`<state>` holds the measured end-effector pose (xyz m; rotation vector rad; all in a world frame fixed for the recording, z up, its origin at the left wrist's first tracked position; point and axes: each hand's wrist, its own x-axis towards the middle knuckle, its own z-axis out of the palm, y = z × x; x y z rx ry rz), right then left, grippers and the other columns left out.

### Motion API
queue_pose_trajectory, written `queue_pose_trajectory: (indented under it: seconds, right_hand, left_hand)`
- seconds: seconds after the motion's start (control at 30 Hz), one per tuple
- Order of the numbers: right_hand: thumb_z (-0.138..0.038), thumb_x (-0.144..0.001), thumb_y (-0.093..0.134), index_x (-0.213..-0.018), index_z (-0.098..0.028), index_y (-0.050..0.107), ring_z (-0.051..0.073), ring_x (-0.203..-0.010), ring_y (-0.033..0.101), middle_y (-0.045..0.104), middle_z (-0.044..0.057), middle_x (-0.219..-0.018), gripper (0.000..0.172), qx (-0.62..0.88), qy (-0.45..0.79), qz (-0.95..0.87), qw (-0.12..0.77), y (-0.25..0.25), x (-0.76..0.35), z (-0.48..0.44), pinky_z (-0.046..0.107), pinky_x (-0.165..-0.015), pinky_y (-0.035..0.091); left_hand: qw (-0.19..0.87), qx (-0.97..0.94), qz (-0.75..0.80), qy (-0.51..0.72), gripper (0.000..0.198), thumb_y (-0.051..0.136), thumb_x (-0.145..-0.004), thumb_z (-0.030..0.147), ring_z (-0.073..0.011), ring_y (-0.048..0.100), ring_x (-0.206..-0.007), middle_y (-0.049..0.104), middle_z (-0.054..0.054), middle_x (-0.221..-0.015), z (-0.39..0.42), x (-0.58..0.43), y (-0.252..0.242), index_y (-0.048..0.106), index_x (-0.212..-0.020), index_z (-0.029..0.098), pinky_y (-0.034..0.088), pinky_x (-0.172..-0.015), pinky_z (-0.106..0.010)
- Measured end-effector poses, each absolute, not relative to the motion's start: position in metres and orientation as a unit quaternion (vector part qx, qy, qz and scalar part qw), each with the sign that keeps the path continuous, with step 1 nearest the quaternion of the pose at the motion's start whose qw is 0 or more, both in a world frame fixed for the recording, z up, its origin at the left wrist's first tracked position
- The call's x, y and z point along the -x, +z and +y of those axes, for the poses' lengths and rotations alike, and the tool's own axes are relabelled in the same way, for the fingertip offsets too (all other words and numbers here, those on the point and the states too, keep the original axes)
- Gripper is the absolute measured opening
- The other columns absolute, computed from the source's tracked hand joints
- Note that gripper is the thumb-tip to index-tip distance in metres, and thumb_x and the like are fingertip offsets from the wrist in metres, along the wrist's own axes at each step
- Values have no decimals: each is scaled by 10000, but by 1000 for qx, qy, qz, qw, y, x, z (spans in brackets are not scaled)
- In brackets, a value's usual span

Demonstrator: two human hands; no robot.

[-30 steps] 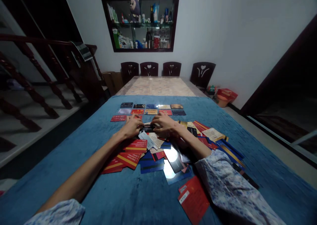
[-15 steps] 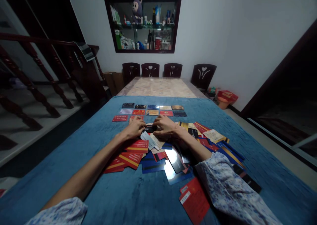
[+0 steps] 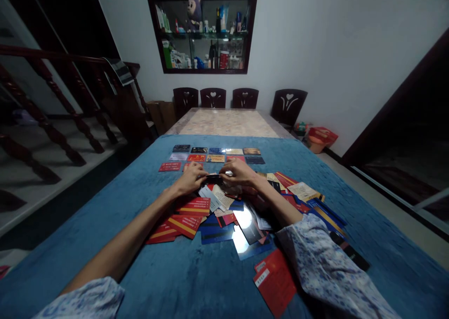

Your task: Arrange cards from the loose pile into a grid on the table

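Blue cloth [image 3: 168,272] spreads beneath both hands, with rows of cards [image 3: 215,158] beyond them and a loose pile [image 3: 192,207] on their near side. Left hand [image 3: 191,178] and right hand [image 3: 238,173] are nearly closed, fingertips pinching opposite ends of a black card [image 3: 213,179] between them. Half a second ago its face showed; now it is tipped to a thin strip.

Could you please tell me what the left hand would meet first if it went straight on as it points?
Most likely the dark card, which the left hand seems to hold; the right hand lies beyond, though depth is unclear.
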<state>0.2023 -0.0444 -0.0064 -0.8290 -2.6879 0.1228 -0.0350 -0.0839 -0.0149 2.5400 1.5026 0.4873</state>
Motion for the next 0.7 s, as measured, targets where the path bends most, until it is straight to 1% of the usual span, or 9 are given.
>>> queue_pose_trajectory:
  seconds: [0.13, 0.23, 0.33, 0.43, 0.57, 0.7]
  right_hand:
    - [-264, -912, 560, -953, -191, 777, 185, -844, 613, 760, 74, -909, 233, 297, 48, -936, 185, -11, -202, -41, 291, -780, 391]
    - [-228, -869, 581, -913, -189, 772, 187, -832, 609, 758, 68, -892, 200, 313, 46, -930, 190, -13, -204, -40, 279, -762, 385]
    - [-206, -833, 587, -817, -185, 754, 178, -781, 591, 737, 55, -809, 169, 335, 44, -922, 190, -17, -206, -40, 267, -736, 374]
    - [-223, -831, 594, -767, -178, 735, 168, -761, 578, 720, 48, -776, 161, 346, 49, -916, 199, -20, -207, -39, 257, -716, 364]
    - [-231, -825, 604, -793, -171, 747, 164, -769, 588, 720, 44, -786, 158, 351, 80, -906, 222, -24, -208, -36, 251, -718, 375]
    - [-186, -795, 607, -808, -147, 755, 167, -770, 604, 724, 51, -810, 153, 345, 125, -891, 266, -28, -206, -36, 245, -708, 397]
  left_hand:
    - [66, -840, 504, 190, 279, 550, -897, 190, -257, 491, -1034, 689, -89, -992, -83, 36, -16, 787, -1039, 223, 412, -959, -442]
    - [62, -834, 504, 213, 302, 547, -876, 165, -254, 493, -1032, 707, -77, -949, -83, 36, -17, 788, -1048, 228, 421, -967, -430]
    - [67, -823, 510, 241, 302, 549, -859, 173, -249, 505, -1038, 722, -69, -946, -83, 36, -19, 794, -1029, 221, 435, -973, -411]
    - [83, -811, 514, 267, 311, 556, -837, 178, -242, 523, -1038, 730, -64, -963, -82, 35, -21, 797, -1030, 218, 456, -967, -392]
    - [106, -793, 524, 294, 294, 590, -824, 199, -238, 549, -1032, 732, -57, -935, -81, 34, -23, 800, -1028, 227, 476, -958, -383]
    - [124, -762, 547, 322, 272, 620, -829, 230, -229, 589, -1015, 720, -57, -948, -80, 33, -27, 802, -1030, 220, 500, -945, -366]
